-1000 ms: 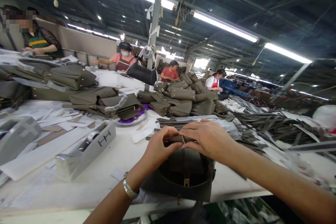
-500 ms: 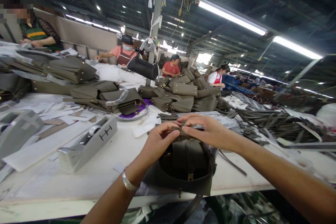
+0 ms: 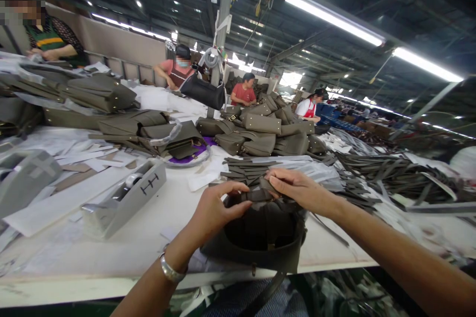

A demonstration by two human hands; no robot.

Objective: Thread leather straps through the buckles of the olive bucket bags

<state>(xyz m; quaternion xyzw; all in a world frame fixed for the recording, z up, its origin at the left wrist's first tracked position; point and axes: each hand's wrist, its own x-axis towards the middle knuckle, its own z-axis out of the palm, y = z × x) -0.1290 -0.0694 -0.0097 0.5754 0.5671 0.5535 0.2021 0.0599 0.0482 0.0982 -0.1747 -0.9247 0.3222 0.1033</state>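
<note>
Both hands meet over the mouth of a dark olive bag [image 3: 260, 237] that stands at the near edge of the tabletop [image 3: 178, 218], right in front of the person. The left hand [image 3: 215, 208] curls closed around the bag's upper rim, thumb on top, steadying it. The right hand [image 3: 297, 189] pinches the short strap [image 3: 256, 194] that bridges the opening, fingertips closed on its end; holding both ends this way keeps the strap taut and level across the top. A metal bracelet [image 3: 169, 271] sits on the left wrist.

At about twelve o'clock from the hands, just beyond them, lies a small stack of cut straps [image 3: 245, 168], within easy reach. Farther out at twelve to one o'clock is a heap of finished bags [image 3: 264, 136] in the same olive colour. At ten o'clock a grey tape dispenser [image 3: 126, 198] rests on white paper, angled toward the person. Out at three o'clock a loose tangle of long strips [image 3: 394, 176] spreads over the tabletop. Other workers sit at the far side, around eleven to one o'clock, well apart.
</note>
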